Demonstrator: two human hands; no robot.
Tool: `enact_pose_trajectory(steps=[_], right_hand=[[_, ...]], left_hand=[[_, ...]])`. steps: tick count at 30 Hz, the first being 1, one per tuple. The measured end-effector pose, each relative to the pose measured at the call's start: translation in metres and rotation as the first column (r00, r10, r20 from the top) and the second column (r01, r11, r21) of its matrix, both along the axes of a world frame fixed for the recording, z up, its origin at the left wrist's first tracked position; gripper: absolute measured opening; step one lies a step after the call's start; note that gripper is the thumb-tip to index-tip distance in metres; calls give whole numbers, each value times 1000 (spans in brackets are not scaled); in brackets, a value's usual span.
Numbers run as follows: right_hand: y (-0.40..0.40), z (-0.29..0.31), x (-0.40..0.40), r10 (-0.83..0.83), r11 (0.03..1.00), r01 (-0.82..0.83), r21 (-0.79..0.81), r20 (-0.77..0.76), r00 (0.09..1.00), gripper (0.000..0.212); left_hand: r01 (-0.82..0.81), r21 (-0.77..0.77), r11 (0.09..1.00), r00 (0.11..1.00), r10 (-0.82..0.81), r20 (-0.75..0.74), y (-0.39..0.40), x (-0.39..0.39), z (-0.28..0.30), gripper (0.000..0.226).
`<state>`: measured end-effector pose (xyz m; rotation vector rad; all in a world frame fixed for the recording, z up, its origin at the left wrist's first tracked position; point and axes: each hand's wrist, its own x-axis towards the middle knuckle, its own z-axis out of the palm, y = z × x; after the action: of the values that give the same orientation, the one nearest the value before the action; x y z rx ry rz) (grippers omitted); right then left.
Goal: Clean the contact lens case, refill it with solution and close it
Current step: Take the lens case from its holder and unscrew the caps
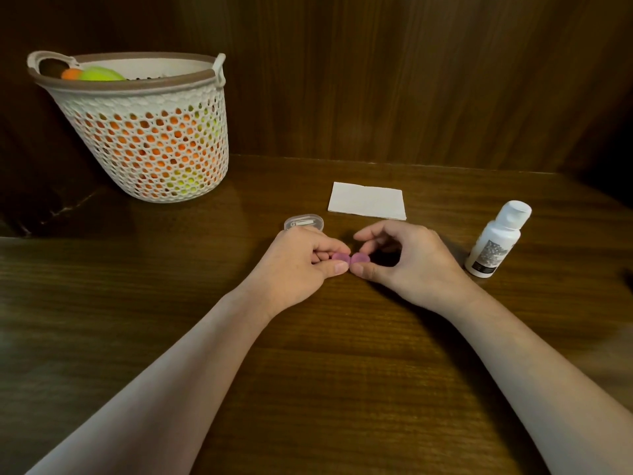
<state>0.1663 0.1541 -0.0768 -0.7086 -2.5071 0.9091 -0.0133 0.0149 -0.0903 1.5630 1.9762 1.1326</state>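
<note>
Head view: I see the pink lens case [350,259] mid-tabletop [342,371], left hand [301,265] fingers pinching its left cap, right hand [407,262] fingers pinching the right cap, thumbs nearly touching at the front. Clear plastic box [303,222] sits just behind the left hand, folded tissue [367,200] behind the case, white solution bottle [496,240] upright near the right hand. Basket [147,132] stands well apart at the back left against the wooden wall; open tabletop runs along the near edge around my forearms.

Both hands pinch the pink lens case [350,258] at table [325,371] centre: left hand [301,265] on its left cap, right hand [407,258] on its right. Bottle [496,240] at 3 o'clock, tissue [367,200] at 12, clear box [304,222] at 11, basket [144,128] far at 10.
</note>
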Motion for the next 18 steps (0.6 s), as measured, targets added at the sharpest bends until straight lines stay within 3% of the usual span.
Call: enact_pose_trajectory(steps=[5,18], right_hand=[[4,3,5,66,997,-65,-44,18,998,44],[4,4,5,52,996,-52,-71,-6,999,64]], left_hand=[[-6,-16,1000,1000,6,-4,1,0,1,28],[-12,-21,1000,1000,12,3,1,1,2,27]])
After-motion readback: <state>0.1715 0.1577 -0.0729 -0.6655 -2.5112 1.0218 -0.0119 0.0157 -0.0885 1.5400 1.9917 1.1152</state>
